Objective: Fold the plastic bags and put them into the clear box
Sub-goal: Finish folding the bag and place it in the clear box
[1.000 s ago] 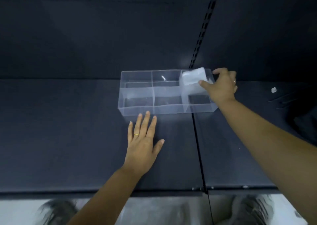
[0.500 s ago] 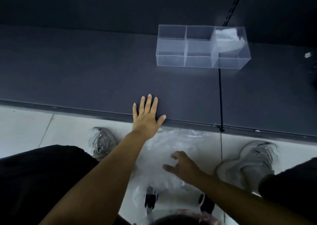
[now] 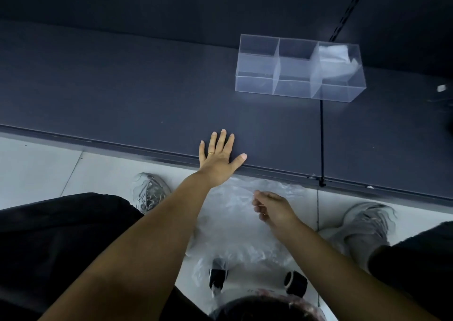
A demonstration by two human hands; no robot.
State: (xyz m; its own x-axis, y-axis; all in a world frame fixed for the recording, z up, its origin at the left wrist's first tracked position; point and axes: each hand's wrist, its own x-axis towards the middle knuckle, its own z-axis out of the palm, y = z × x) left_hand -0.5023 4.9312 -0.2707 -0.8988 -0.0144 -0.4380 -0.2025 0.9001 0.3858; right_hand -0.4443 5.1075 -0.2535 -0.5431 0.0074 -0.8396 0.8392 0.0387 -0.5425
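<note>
Your right hand [image 3: 272,208] pinches bag [image 3: 232,199], fingers curled on film; left hand [image 3: 219,157] flat on table [image 3: 122,88], box [image 3: 299,85] well ahead of grip. Fetch step, looks like; next haul bag onto table, fold.

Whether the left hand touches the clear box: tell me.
Apart. The head view shows the left hand at the near edge of the table, with bare dark surface between it and the clear box farther back.
</note>
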